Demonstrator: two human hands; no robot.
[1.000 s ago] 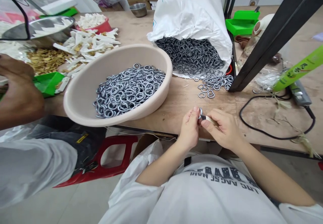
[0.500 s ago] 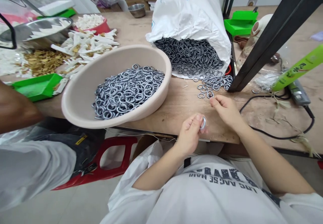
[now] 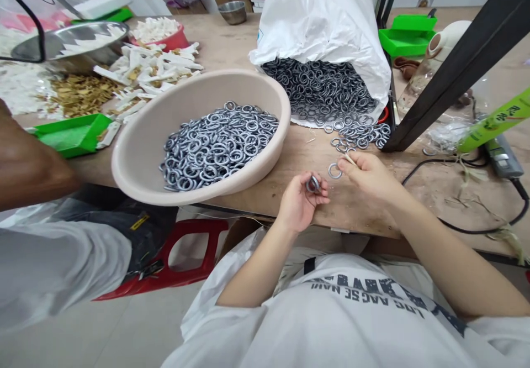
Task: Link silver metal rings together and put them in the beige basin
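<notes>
"What do our containers hold?"

"Left of centre in the frame, our beige basin holds a heap of grey rings. At upper centre, a white sack lies with its mouth toward us, full of similar rings that spill onto the wooden tabletop. At upper left we see white pieces in a steel bowl and in a red bowl."

"And our hands, right of centre?"

"Our left hand, palm up, has its fingers curled around a held ring. Our right hand pinches a pale slim piece; a loose-looking ring sits at its fingertips, though we can't tell whether they grip it."

"Which way do they face?"

"The held ring tilts, its longer visible axis slanting slightly from upper left to lower right. The other shows us its round opening."
</notes>
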